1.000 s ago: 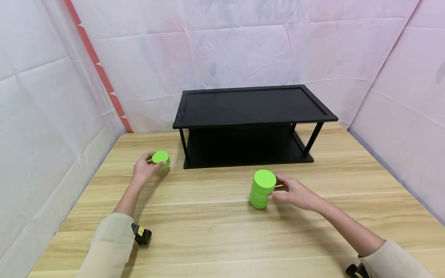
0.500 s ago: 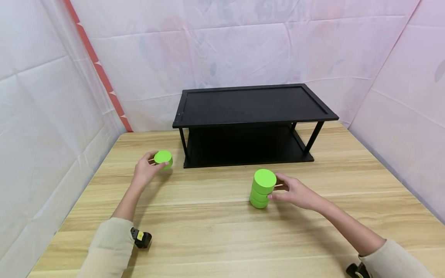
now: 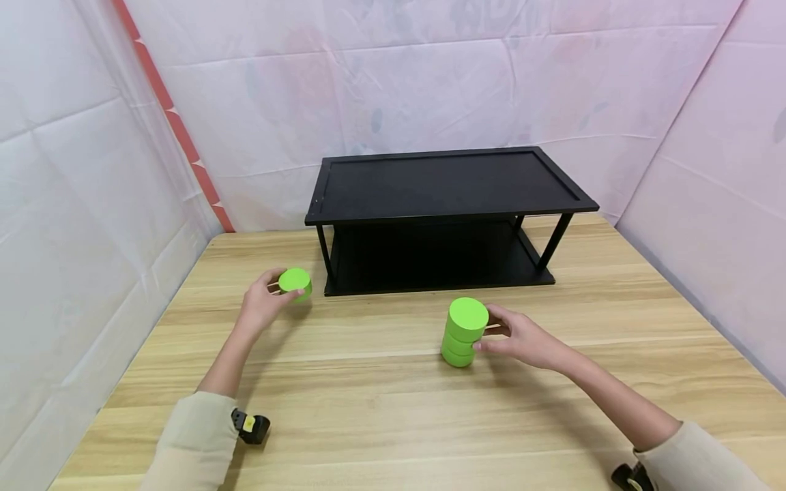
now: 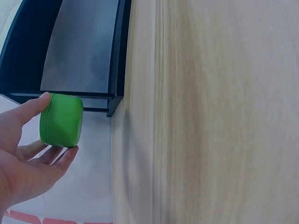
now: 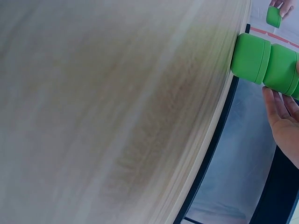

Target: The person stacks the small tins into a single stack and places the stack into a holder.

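My left hand (image 3: 260,305) holds a small round green lidded jar (image 3: 295,280) just left of the black rack. In the left wrist view the thumb lies on one side of this jar (image 4: 64,120) and the fingertips on the other, with the jar raised over the table. My right hand (image 3: 522,341) grips an upright stack of similar green jars (image 3: 464,332) standing on the table in front of the rack. Thumb and fingers reach round the stack's right side. The right wrist view shows the bottom jar (image 5: 250,57) at the tabletop, and the hand's fingertips (image 5: 270,95) against the jars higher up.
A black two-tier rack (image 3: 442,184) stands at the back of the wooden table (image 3: 368,423), with a low open lower shelf (image 3: 424,256). White printed sheeting (image 3: 424,88) encloses the back and both sides. A small black device (image 3: 252,426) is worn at the left cuff.
My left hand has carried its jar a little to the right, closer to the rack's left front corner. The right hand and the stack have stayed in place.
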Demonstrator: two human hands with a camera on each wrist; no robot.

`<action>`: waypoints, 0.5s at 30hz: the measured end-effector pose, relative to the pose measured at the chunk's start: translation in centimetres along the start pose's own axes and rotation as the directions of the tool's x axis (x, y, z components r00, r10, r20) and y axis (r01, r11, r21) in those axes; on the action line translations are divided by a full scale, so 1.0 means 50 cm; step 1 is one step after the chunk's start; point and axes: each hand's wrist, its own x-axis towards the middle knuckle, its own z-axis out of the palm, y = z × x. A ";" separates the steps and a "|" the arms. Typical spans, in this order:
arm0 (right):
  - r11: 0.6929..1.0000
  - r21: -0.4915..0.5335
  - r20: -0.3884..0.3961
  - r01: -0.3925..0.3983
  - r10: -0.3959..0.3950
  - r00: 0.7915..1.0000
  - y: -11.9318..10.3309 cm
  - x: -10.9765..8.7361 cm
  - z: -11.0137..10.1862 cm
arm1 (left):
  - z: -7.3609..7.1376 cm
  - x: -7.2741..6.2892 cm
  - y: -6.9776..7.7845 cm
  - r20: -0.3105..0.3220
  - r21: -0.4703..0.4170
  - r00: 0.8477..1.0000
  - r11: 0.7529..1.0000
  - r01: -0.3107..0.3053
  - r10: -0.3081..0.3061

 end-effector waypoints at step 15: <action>1.000 -0.008 0.002 0.002 -0.002 1.000 -0.003 -0.002 -0.001 | 0.016 -0.011 0.022 0.035 0.020 0.999 1.000 -0.011 0.010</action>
